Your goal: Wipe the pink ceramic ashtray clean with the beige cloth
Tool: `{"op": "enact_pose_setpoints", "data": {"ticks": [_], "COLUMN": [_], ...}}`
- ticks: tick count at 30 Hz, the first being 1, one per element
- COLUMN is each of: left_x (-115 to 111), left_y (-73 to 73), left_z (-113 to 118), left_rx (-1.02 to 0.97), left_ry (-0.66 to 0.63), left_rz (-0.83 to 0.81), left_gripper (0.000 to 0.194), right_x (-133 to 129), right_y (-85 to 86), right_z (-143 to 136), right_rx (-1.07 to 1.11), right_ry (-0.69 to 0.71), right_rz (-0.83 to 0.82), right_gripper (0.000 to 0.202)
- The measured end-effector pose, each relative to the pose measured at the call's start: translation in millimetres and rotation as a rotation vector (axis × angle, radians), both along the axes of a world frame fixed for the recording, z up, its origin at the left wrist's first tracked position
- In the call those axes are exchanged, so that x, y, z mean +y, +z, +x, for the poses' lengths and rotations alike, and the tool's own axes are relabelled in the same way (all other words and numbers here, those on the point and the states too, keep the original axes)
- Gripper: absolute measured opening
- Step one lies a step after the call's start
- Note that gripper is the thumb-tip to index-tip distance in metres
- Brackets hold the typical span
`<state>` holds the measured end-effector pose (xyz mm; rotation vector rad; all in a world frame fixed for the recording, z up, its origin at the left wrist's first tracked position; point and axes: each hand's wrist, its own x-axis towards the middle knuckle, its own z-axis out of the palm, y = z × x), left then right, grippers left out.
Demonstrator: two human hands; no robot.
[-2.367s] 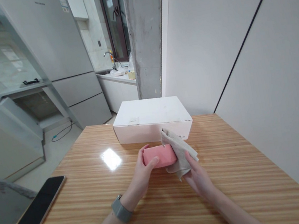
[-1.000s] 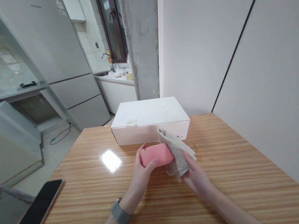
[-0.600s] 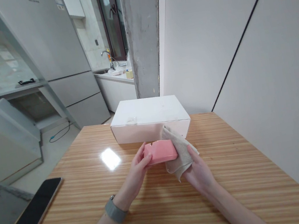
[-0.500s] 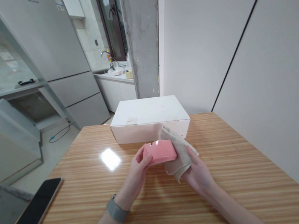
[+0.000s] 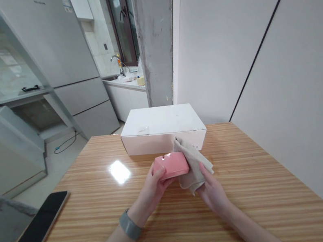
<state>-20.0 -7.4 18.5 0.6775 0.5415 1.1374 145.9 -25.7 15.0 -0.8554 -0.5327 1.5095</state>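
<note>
A glossy pink ashtray [image 5: 173,165], with a small notch in its upper edge, is held tilted above the table. My left hand [image 5: 152,188] grips its left end, thumb on the near side; a grey watch band circles that wrist. In my right hand [image 5: 213,192] is a greyish-beige cloth [image 5: 194,165], folded and hanging loosely. The cloth touches the right end of the ashtray. My right fingers are largely hidden behind the cloth, with the thumb visible on top of it.
Just beyond my hands a closed white cardboard box [image 5: 162,123] sits on the wood-grain table [image 5: 253,188]. A dark flat slab with a pale rim [image 5: 35,231] lies at the table's left edge. A white wall [image 5: 259,38] borders the right side.
The ashtray has shifted slightly left and turned a little. More of my left hand's fingers now reach under it. The cloth and my right hand have moved slightly left.
</note>
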Motion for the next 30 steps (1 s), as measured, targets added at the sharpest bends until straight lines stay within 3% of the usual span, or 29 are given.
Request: {"op": "enact_pose_setpoints", "data": {"ticks": [4, 9, 14, 17, 24, 30], "left_x": [-0.1, -1.3, 1.4, 2.0, -2.9, -1.1], "left_y": [-4.3, -8.6, -4.2, -0.8, 1.7, -6.4], "left_z": [2.3, 5.5, 3.9, 2.5, 0.3, -3.3], "left_rx": [0.087, 0.177, -0.004, -0.046, 0.072, 0.007], "left_ry": [0.129, 0.225, 0.048, -0.051, -0.064, -0.044], "left_rz": [0.010, -0.031, -0.084, -0.117, -0.001, 0.005], "left_gripper": [0.052, 0.068, 0.043, 0.041, 0.039, 0.050], "right_x": [-0.9, -0.6, 4.1, 8.7, 8.3, -0.2], "right_y": [-6.5, -8.8, -9.6, -8.9, 1.3, 8.2], "right_z": [-2.4, -2.2, 4.4, 10.5, 13.1, 4.9], "right_rx": [-0.078, -0.113, -0.076, -0.071, -0.012, 0.055], "right_ry": [-0.019, 0.003, -0.039, -0.047, -0.082, 0.020], "right_rz": [0.085, 0.120, 0.069, 0.074, 0.038, 0.035], "right_gripper": [0.044, 0.040, 0.040, 0.034, 0.036, 0.039]}}
